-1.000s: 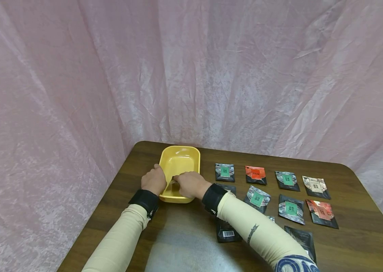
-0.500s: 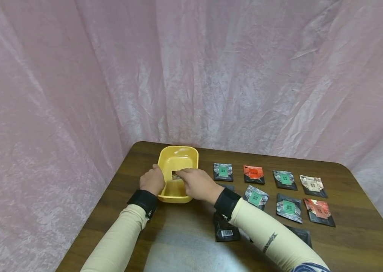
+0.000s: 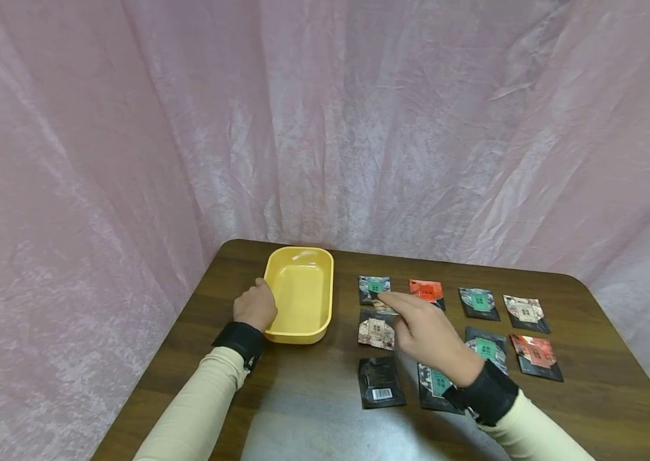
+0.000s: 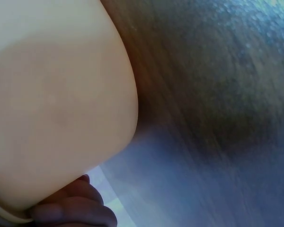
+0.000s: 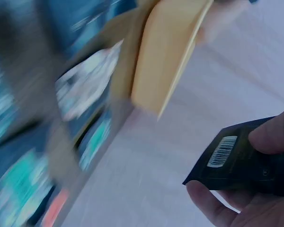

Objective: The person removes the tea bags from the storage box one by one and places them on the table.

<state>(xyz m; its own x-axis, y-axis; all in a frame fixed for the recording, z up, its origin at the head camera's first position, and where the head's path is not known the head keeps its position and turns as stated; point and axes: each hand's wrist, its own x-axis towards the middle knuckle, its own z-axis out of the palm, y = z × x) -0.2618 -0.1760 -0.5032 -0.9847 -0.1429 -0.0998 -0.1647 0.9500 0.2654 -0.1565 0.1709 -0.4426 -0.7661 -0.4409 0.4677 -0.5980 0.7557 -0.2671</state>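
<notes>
My left hand (image 3: 257,308) grips the left rim of a yellow plastic tray (image 3: 301,298); in the left wrist view its fingers (image 4: 75,208) curl by the tray's edge. To the tray's right, my right hand (image 3: 431,333) pinches a black sachet (image 5: 241,161) above the rows of sachets. The right wrist view shows its barcoded back between thumb and fingers. Just below that hand lie a beige-labelled sachet (image 3: 376,331) and a green-labelled one (image 3: 374,287). A black sachet (image 3: 381,383) lies back side up nearer me. Nothing lies in the tray.
Several more sachets are spread in rows on the brown table (image 3: 607,346), including a red one (image 3: 425,291), another red one (image 3: 536,357) and a beige one (image 3: 525,312). A pink velvety curtain (image 3: 313,128) hangs behind the table.
The right hand has lifted a sachet out of the tray and carried it right, over the other sachets. My left hand stays at the tray's rim.
</notes>
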